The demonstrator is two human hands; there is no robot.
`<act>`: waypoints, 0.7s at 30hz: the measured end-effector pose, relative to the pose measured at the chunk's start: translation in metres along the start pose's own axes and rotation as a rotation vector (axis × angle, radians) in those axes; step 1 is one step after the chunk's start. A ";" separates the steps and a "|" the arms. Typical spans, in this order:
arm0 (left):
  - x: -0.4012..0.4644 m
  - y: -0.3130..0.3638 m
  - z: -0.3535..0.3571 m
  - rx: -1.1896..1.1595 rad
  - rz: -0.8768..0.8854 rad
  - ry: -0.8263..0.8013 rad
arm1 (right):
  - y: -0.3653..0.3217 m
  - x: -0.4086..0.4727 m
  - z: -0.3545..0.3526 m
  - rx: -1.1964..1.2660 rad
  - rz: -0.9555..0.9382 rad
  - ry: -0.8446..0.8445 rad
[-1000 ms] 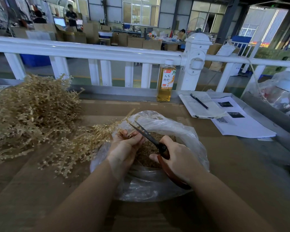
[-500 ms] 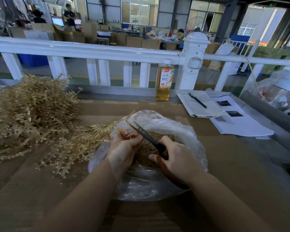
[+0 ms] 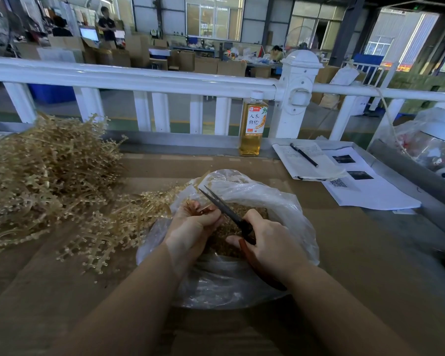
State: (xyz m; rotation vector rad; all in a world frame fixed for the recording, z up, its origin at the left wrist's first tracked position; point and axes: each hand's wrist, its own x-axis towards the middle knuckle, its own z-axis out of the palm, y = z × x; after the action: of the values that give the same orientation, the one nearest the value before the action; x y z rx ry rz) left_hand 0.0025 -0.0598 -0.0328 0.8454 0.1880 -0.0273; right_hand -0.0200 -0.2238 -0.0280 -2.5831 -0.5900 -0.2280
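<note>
Currently, the left hand (image 3: 190,227) holds a tan sprue strip (image 3: 205,208) over the open plastic bag (image 3: 288,201) on the counter (image 3: 357,253); its grip pinches the strip. The right hand (image 3: 270,242) has its grip curled around the handles of the scissors (image 3: 222,206), whose blades stand slightly parted at the strip. Keep the cut above the bag mouth so that severed pieces drop inside. Feed the strip well between the blades and keep the fingertips behind the cut line. Compared with the earlier frames, hands, scissors and bag occupy the same positions, and the blade opening looks unchanged.
</note>
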 end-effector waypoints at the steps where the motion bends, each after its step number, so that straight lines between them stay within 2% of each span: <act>1: 0.000 0.000 0.000 0.007 -0.001 -0.001 | 0.000 -0.001 0.000 -0.001 0.001 0.003; 10: -0.002 0.001 -0.001 0.015 -0.028 -0.037 | 0.001 -0.005 0.000 -0.032 -0.009 0.045; 15: -0.003 0.008 -0.001 -0.067 -0.075 -0.046 | 0.000 -0.006 0.001 0.007 0.000 0.117; 21: 0.000 0.000 0.004 -0.030 -0.040 0.000 | -0.001 -0.004 -0.004 0.080 0.040 0.123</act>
State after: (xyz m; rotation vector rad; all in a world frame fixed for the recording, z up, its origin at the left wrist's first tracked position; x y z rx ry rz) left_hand 0.0030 -0.0631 -0.0303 0.8117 0.2051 -0.0615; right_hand -0.0243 -0.2269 -0.0254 -2.4809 -0.4929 -0.3400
